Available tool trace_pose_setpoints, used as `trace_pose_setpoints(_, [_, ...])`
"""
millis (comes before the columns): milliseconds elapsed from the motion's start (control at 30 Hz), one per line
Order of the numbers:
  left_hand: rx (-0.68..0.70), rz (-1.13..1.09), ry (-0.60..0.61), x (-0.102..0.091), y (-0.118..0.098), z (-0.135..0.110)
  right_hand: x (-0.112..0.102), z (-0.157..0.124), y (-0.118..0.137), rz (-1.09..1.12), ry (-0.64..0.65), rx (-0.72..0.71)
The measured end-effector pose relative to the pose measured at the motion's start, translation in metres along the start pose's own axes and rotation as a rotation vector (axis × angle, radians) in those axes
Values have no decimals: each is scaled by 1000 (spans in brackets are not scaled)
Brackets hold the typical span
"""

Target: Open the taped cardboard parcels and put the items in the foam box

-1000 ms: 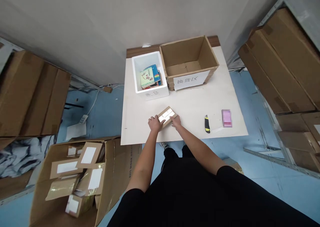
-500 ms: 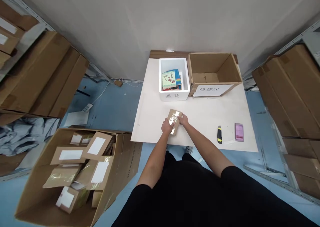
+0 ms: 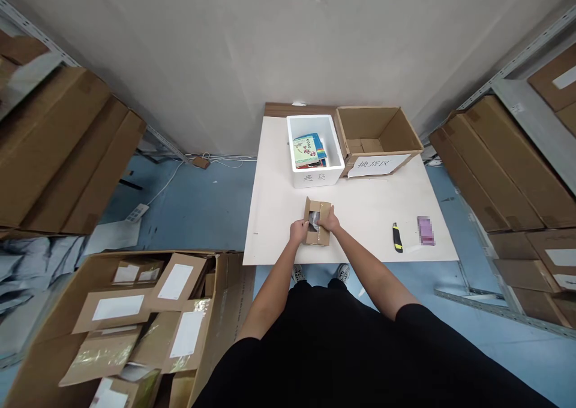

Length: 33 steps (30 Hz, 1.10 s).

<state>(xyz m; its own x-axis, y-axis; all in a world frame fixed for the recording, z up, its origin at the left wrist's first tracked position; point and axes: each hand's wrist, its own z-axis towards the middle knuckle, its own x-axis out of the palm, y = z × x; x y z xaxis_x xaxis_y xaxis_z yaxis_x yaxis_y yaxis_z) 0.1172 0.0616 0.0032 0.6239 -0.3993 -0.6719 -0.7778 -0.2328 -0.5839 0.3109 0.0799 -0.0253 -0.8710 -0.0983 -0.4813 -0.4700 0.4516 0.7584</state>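
Note:
A small brown cardboard parcel (image 3: 317,211) with clear tape lies on the white table (image 3: 360,204) near its front edge. My left hand (image 3: 298,231) grips its left side with fingers curled. My right hand (image 3: 330,221) holds its right side, fingers closed over the top. The parcel's taped brown face is turned up. Behind it stands a white foam box (image 3: 297,162) with colourful books (image 3: 308,147) inside, and beside that an open cardboard box (image 3: 382,150) with a white paper label.
A yellow-black utility knife (image 3: 396,237) and a pink item (image 3: 425,230) lie at the table's right front. A large carton (image 3: 135,312) of labelled parcels sits on the blue floor at my left. Stacked cartons on shelves flank both sides.
The parcel has been turned over between my hands: its white label faced up before, now a taped brown side does. My view has shifted slightly.

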Motion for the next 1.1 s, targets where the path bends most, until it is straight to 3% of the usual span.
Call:
trace_pose_setpoints(100, [-9, -42, -58, -6, 13, -6, 12, -6, 8, 43, -76, 65])
trace_pose_setpoints(233, [-37, -38, -240, -5, 17, -12, -6, -14, -1, 320, -19, 84])
trace_pose_setpoints(333, [160, 141, -208, -4, 13, -12, -27, -22, -18, 343, -24, 88])
trace_pose_setpoints(467, [447, 275, -7, -7, 10, -14, -35, -29, -34, 51, -246, 82])
trace_pose_setpoints(600, [554, 257, 61, -16, 16, -25, -29, -31, -39, -211, -332, -163])
trace_pose_setpoints(700, [564, 231, 105, -17, 17, -38, -25, -29, -38, -319, -308, -244])
trace_pose_setpoints(900, [360, 226, -55, 6, 2, -50, -21, -27, -26, -542, -178, -348])
trace_pose_setpoints(1100, [504, 274, -90, 17, 4, -52, -23, -25, -5, -849, -83, -268])
